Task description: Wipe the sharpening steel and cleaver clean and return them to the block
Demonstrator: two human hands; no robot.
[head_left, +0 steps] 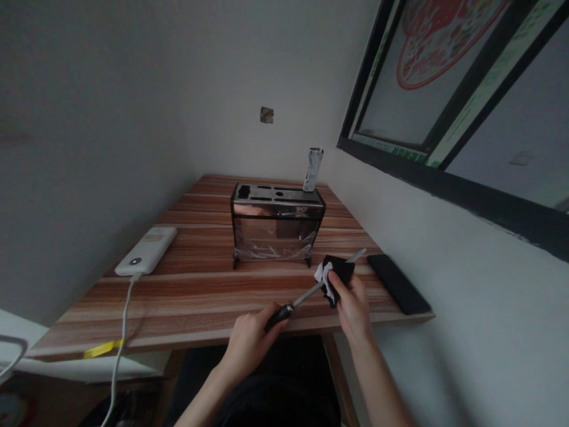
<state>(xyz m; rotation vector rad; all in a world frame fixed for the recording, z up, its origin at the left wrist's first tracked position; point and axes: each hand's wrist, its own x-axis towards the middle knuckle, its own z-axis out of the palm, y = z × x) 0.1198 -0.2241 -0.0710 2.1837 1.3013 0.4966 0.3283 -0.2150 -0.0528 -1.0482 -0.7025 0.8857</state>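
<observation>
My left hand (251, 341) is closed around the dark handle of a knife (306, 295), whose thin blade slants up to the right over the front edge of the wooden table (200, 284). My right hand (351, 302) pinches a black and white cloth (334, 274) folded around the middle of the blade; the blade tip sticks out beyond the cloth. Behind them stands a shiny metal knife holder (276, 228) with slots in its top.
A white power bank (147, 250) with a white cable lies at the table's left. A flat black object (398, 283) lies by the right wall. A small silvery packet (313, 169) stands at the back. A framed window is at the upper right.
</observation>
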